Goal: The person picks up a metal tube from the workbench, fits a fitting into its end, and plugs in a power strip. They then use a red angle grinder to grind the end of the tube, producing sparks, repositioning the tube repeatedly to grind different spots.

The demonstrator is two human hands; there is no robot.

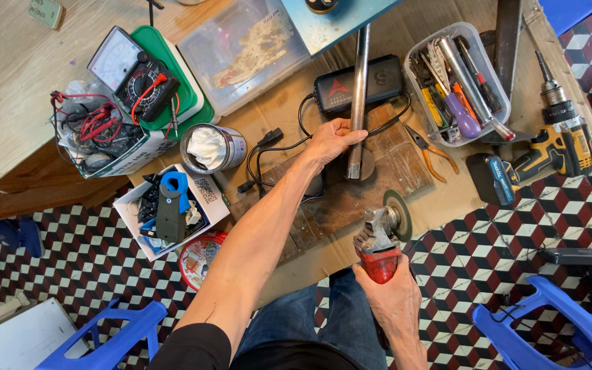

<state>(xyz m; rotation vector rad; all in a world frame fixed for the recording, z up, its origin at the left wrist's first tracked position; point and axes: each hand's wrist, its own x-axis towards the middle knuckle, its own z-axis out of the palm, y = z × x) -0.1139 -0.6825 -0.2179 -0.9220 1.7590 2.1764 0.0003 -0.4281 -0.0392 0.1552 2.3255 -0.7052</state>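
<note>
My left hand [332,139] grips a long metal pipe [358,82] that lies across flattened cardboard [289,116] and a wooden board on the floor. My right hand [393,296] holds a red angle grinder [380,248] by its body. Its grey cutting disc [401,214] sits just below and to the right of the pipe's near end, apart from it. A black charger box [358,81] with a cable lies under the pipe.
A clear bin of hand tools [457,79] and orange pliers [433,152] lie right of the pipe. A yellow cordless drill [549,140] sits further right. A multimeter [135,72], tin can [212,147] and parts boxes are left. Blue plastic stools [563,322] flank my legs.
</note>
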